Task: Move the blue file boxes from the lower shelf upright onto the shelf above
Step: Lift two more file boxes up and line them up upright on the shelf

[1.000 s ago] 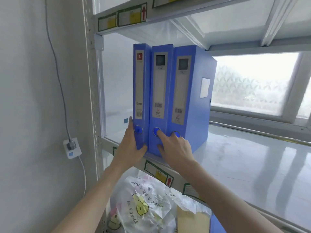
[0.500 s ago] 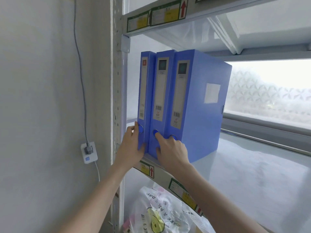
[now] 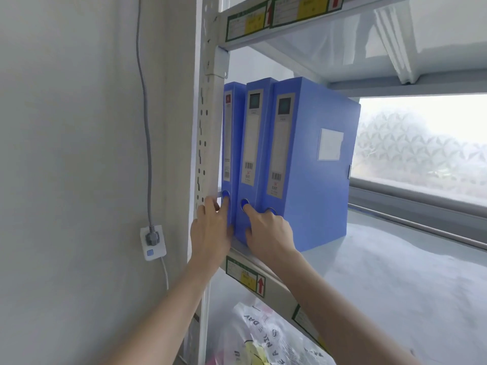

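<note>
Three blue file boxes stand upright side by side at the left end of the grey shelf (image 3: 395,272). The thin left box (image 3: 233,143) is against the shelf post (image 3: 208,127). Beside it stand the middle box (image 3: 254,154) and the wide right box (image 3: 316,193). My left hand (image 3: 210,233) cups the bottom of the thin box, fingers along its left side and over its spine hole. My right hand (image 3: 271,233) has its index fingertip in the middle box's spine hole, with the other fingers curled against the right box's spine.
Another shelf board (image 3: 263,19) runs close above the box tops. A printed plastic bag (image 3: 263,335) lies on the shelf below. A wall socket (image 3: 152,242) with a plugged cable is left of the post. A frosted window (image 3: 421,143) is behind the shelf.
The three boxes have slid left along the shelf until the thin one meets the post, with both hands staying on their spines. My view has moved closer and to the right.
</note>
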